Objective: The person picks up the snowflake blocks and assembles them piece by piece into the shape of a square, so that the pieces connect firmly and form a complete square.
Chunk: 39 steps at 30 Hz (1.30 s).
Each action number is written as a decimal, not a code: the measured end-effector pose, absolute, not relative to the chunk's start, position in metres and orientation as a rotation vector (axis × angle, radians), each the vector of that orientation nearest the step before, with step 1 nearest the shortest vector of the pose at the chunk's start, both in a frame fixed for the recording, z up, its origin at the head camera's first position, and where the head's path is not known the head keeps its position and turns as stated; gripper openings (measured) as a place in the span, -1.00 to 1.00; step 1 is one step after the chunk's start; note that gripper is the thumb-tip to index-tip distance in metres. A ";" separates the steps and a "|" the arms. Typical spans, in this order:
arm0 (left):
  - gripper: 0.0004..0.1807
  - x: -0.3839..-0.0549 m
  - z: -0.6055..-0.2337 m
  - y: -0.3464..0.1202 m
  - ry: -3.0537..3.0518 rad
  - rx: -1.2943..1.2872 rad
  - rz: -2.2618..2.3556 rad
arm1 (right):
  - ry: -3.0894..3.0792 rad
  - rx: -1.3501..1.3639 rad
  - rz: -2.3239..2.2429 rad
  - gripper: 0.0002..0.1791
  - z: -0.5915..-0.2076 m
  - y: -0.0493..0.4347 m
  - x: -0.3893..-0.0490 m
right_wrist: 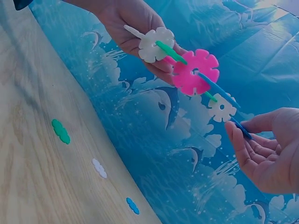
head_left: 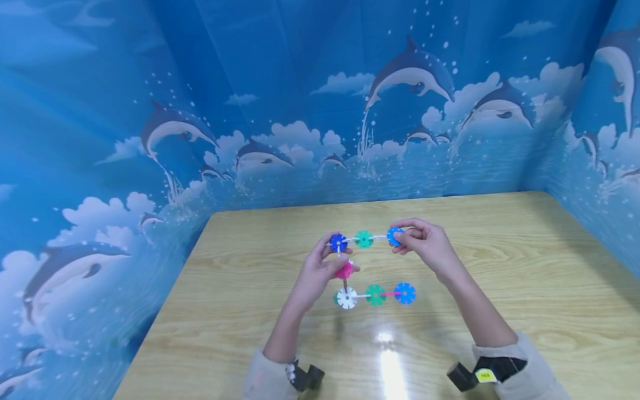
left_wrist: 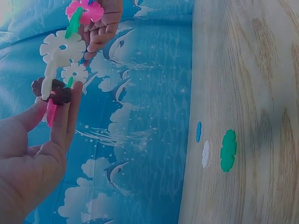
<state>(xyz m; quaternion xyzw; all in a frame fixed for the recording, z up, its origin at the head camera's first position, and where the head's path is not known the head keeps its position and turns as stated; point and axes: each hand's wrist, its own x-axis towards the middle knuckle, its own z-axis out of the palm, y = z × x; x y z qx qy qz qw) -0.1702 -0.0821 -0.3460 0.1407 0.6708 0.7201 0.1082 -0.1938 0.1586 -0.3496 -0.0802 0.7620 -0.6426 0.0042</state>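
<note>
A chain of notched snowflake discs hangs between my hands, bent like a bracket. My left hand (head_left: 320, 266) holds its left side and pinches the pink disc (head_left: 344, 270); a dark blue disc (head_left: 338, 243) sits at the upper corner by its fingers. My right hand (head_left: 425, 241) pinches the blue disc (head_left: 396, 236) ending the upper row, past a green disc (head_left: 364, 239). The lower row runs from a white disc (head_left: 347, 298) through a green disc (head_left: 375, 295) to a blue disc (head_left: 404, 293). A brown disc (left_wrist: 60, 93) shows edge-on near the left fingertips.
Flat on the wooden table (head_left: 240, 266), the wrist views show a green disc (left_wrist: 228, 150), a white disc (left_wrist: 206, 154) and a blue disc (right_wrist: 132, 206). A blue dolphin-print curtain (head_left: 300, 83) stands around the table's back and sides.
</note>
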 end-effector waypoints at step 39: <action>-0.49 -0.175 -0.374 -0.067 2.065 0.389 2.191 | 2.276 -0.164 -2.308 -0.59 -0.356 0.136 -0.186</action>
